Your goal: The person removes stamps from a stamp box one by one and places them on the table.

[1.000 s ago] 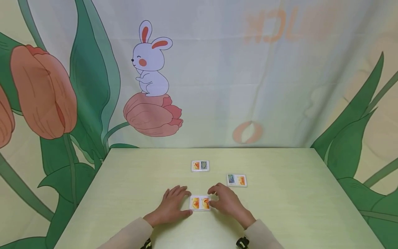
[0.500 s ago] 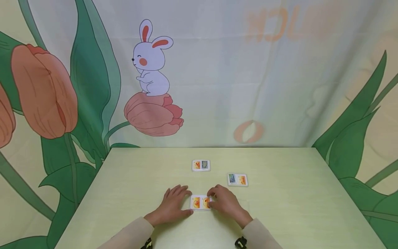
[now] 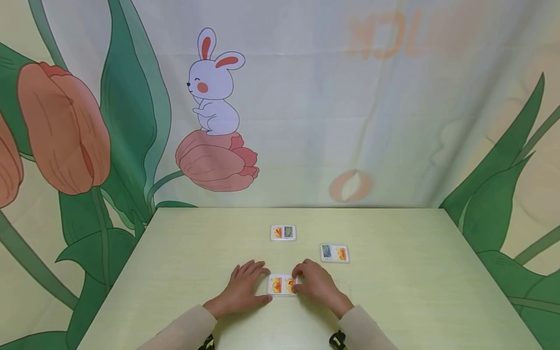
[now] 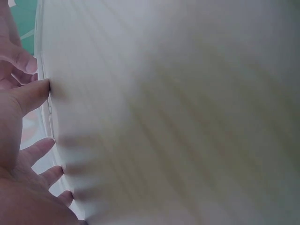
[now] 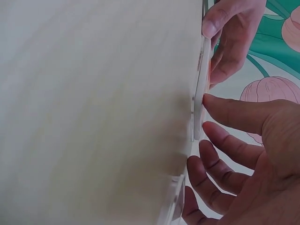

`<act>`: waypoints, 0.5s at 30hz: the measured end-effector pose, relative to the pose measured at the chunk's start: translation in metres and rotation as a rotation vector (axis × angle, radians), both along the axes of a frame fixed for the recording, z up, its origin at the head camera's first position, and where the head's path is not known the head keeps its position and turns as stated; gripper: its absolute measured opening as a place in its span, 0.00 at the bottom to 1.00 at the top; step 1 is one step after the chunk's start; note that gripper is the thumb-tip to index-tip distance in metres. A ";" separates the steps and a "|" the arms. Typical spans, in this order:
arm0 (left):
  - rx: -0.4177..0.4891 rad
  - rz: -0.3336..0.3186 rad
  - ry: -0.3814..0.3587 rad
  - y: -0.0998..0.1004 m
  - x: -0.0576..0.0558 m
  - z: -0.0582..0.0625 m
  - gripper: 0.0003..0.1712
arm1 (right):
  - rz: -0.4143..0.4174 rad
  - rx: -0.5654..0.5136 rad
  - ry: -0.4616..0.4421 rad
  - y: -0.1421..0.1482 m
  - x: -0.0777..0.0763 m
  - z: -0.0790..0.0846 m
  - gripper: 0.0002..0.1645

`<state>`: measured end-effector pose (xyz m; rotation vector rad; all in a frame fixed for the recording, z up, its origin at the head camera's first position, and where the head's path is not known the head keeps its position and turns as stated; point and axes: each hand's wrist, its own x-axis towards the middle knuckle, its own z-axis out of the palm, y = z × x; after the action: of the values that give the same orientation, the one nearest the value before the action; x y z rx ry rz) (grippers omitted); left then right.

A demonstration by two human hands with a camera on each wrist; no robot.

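In the head view a white rectangular picture tile [image 3: 275,285] with two orange-and-yellow pictures lies near the table's front. My left hand [image 3: 241,288] rests spread at its left end, thumb by the lower corner and forefinger by the upper one. At the right end my right hand [image 3: 321,286] grips it with bent fingers, the thumb over the printed face and the forefinger at the far corner. Seen edge-on in the right wrist view, the tile [image 5: 202,84] has a clear layer under it. The left wrist view shows the left thumb and fingertips [image 4: 43,88] down at the table surface.
Two similar tiles lie farther back: one straight behind [image 3: 283,233], and one behind and to the right [image 3: 334,253]. A clear-edged piece [image 5: 174,199] stands below the right fingers in the right wrist view. A printed curtain [image 3: 302,121] hangs beyond the table [image 3: 393,262].
The right thumb has slid slightly left, farther over the tile's face, and the right forearm has shifted a little left. My left hand and the two farther tiles stay put.
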<state>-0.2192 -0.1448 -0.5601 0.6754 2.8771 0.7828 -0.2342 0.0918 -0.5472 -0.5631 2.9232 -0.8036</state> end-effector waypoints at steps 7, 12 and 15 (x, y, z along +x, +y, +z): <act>0.002 0.001 -0.004 -0.001 -0.001 0.000 0.34 | -0.006 -0.010 -0.028 -0.001 -0.003 -0.002 0.11; 0.004 -0.001 -0.004 -0.001 -0.001 -0.002 0.34 | -0.001 -0.038 -0.048 -0.001 -0.002 -0.002 0.12; 0.005 -0.001 -0.004 -0.002 -0.001 -0.003 0.34 | 0.006 -0.062 -0.053 -0.001 -0.002 -0.002 0.13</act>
<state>-0.2203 -0.1465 -0.5630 0.6744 2.8720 0.7912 -0.2360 0.0910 -0.5490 -0.5464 2.8564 -0.8969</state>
